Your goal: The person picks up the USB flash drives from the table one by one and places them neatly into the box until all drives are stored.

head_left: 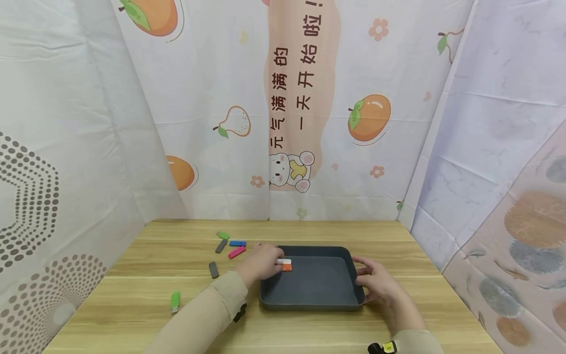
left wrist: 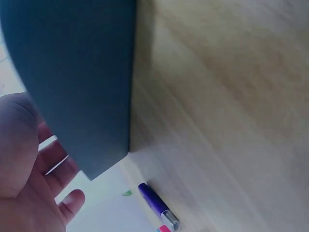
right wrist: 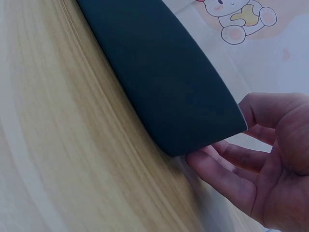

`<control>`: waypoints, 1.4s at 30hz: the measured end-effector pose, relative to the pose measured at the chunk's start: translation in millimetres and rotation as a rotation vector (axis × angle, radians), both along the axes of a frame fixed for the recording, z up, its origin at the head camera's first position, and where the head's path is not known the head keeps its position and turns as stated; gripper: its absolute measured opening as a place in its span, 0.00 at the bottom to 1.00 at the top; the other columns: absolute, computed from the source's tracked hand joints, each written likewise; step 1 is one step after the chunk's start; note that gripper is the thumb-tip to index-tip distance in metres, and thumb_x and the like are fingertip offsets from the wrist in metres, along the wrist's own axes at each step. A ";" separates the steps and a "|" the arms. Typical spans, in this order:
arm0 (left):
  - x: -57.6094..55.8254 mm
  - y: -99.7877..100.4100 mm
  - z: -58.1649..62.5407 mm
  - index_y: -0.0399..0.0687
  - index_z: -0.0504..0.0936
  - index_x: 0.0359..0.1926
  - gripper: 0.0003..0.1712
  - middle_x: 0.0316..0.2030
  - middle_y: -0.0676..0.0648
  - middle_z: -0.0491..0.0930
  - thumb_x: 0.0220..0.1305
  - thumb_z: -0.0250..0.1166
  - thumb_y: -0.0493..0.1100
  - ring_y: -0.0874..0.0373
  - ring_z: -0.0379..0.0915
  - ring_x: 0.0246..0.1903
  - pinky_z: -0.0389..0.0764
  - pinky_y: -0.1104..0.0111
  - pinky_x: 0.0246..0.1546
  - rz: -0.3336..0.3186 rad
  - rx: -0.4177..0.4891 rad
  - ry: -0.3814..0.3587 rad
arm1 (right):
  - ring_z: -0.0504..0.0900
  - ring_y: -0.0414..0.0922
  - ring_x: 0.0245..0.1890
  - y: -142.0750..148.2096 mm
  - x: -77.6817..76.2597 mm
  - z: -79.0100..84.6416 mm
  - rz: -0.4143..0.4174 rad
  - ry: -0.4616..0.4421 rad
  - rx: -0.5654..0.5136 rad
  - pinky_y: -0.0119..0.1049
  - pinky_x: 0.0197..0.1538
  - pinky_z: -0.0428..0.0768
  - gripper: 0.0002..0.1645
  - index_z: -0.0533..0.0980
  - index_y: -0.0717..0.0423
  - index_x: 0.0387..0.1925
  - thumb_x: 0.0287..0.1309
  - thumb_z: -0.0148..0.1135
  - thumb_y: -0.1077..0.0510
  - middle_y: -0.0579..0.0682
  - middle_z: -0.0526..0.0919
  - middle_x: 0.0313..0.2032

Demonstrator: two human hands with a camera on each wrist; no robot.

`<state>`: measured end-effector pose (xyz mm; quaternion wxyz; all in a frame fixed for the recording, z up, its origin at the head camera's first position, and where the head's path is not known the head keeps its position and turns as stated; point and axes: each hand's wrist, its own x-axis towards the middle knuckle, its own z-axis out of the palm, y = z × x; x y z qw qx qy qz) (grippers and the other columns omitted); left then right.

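Note:
A dark grey rectangular tray (head_left: 311,285) lies on the wooden table in the head view. My left hand (head_left: 264,260) reaches over its left rim, fingertips pinching an orange-and-white USB stick (head_left: 286,267) inside the tray. In the left wrist view, the tray wall (left wrist: 82,96) hides those fingertips and the stick; the other fingers (left wrist: 58,176) show curled behind it. At the tray's right end, my right hand (head_left: 376,281) grips the side. The right wrist view shows its thumb and fingers (right wrist: 222,179) at the corner of the tray wall (right wrist: 164,72).
Left of the tray lie several USB sticks: a pink one (head_left: 237,252), a blue one (head_left: 238,243), grey ones (head_left: 213,270) and green ones (head_left: 175,301). A printed curtain (head_left: 247,206) hangs along the table's back edge, with more cloth at both sides.

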<state>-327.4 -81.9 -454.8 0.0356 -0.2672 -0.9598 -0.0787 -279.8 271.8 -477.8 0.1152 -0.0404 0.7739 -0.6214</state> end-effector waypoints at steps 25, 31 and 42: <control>13.3 -42.1 37.3 0.51 0.84 0.56 0.23 0.57 0.49 0.79 0.64 0.72 0.54 0.49 0.73 0.60 0.64 0.43 0.63 0.054 0.078 0.052 | 0.82 0.58 0.42 0.9 -0.3 -1.3 0.001 0.004 0.019 0.60 0.30 0.84 0.44 0.58 0.63 0.76 0.57 0.57 0.74 0.72 0.73 0.56; 14.8 -56.7 42.1 0.52 0.83 0.58 0.26 0.58 0.49 0.79 0.62 0.73 0.56 0.49 0.73 0.60 0.63 0.42 0.63 0.063 0.088 0.057 | 0.83 0.58 0.43 1.8 -1.4 -2.6 0.010 0.011 0.025 0.60 0.31 0.84 0.44 0.57 0.63 0.76 0.58 0.57 0.74 0.74 0.72 0.56; 18.8 -85.8 43.3 0.48 0.79 0.64 0.35 0.65 0.44 0.75 0.60 0.73 0.58 0.44 0.72 0.62 0.62 0.36 0.63 0.070 0.119 0.019 | 0.83 0.58 0.42 0.2 0.6 0.4 0.007 0.005 0.021 0.60 0.31 0.84 0.44 0.58 0.63 0.76 0.57 0.57 0.74 0.73 0.73 0.56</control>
